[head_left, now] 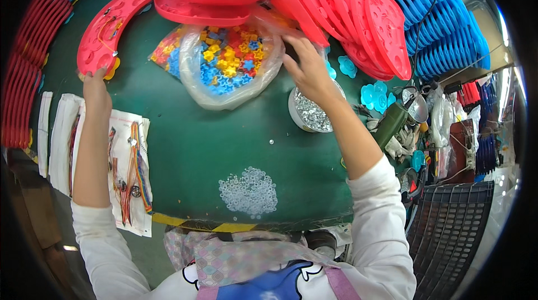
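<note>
My left hand (96,90) grips the near end of a red curved plastic shell (101,36), which has moulded hollows, thin wires and a yellow piece at its near edge. My right hand (308,70) hovers with fingers spread at the right side of a clear plastic bag (193,78). The bag is full of small star-shaped pieces (227,62) in blue, yellow and red. Below my right hand stands a white tub (296,110) of small shiny metal parts (314,114). Whether its fingertips touch the bag or the red shells beyond I cannot tell.
Red shells (386,31) are piled at the back, with stacked blue shells (448,42) behind right. Small translucent rings (248,191) lie in a heap near the front edge. Wire bundles (134,171) rest at left. A green power tool (390,123) and turquoise pieces (375,96) sit right.
</note>
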Demonstrator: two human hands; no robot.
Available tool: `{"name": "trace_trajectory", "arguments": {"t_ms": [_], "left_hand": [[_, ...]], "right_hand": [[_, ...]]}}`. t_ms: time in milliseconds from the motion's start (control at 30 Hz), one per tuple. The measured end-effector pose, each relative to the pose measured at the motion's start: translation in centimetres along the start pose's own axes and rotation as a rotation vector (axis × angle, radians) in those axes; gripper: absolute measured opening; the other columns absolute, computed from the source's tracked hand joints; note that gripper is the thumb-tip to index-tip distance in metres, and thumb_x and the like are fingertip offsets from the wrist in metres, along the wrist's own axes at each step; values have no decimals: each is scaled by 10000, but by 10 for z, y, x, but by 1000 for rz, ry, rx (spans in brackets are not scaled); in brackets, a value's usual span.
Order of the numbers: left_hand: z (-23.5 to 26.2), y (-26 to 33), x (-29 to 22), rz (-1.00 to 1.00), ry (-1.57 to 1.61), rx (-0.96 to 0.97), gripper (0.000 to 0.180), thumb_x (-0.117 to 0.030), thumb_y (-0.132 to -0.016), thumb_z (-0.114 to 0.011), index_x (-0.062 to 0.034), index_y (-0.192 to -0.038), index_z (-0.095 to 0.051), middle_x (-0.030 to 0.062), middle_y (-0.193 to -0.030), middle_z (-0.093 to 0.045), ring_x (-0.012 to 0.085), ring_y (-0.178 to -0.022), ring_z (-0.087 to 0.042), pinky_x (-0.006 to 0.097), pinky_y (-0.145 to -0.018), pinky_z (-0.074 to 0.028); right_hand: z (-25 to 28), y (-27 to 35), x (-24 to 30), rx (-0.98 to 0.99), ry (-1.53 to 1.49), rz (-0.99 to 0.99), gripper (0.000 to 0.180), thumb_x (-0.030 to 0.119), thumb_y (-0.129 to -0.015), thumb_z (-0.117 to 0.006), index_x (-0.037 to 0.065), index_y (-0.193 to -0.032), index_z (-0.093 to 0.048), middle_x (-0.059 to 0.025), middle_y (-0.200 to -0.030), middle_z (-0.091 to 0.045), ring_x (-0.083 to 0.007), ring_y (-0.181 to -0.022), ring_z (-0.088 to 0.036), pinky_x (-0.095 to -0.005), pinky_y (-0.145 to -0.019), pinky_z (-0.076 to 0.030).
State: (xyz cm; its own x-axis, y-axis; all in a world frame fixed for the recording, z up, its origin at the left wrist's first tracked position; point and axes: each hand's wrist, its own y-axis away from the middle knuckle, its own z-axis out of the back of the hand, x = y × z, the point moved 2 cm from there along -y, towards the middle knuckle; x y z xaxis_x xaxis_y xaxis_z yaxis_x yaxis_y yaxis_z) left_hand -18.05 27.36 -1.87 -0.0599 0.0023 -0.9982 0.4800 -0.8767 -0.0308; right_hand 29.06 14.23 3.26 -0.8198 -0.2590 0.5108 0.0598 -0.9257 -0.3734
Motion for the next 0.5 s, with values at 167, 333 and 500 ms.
{"name": "trace_trajectory", "arguments": {"t_ms": [167,333,500], "left_hand": [[-82,111,-65,-819,-129,328,461,-86,-976,-594,-15,-1425,-515,150,-1417,-537,287,-1351,-510,373,-1170,-362],[-189,181,-67,-932,-176,1014,320,-36,-950,-576,3,-1267,-601,183,-1277,-627,372,-1231,-595,431,-1054,-474],[-277,186,-17,-1294,-648,706,367,-273,-963,-594,-5,-1210,-640,214,-1298,-636,377,-1261,-588,542,-1117,-401]], "right_hand": [[-48,-47,-53,-21,87,-77,487,261,-991,-565,-17,-1391,-544,-289,-1465,-516,-447,-1381,-463,-509,-1149,-365],[-39,-41,-62,326,-88,-234,436,255,-1001,-509,-35,-1315,-596,-337,-1268,-622,-457,-1244,-575,-486,-1101,-416],[-57,-68,-91,-80,330,-26,320,130,-962,-547,31,-1249,-648,-272,-1199,-668,-417,-1205,-609,-474,-1065,-455]]}}
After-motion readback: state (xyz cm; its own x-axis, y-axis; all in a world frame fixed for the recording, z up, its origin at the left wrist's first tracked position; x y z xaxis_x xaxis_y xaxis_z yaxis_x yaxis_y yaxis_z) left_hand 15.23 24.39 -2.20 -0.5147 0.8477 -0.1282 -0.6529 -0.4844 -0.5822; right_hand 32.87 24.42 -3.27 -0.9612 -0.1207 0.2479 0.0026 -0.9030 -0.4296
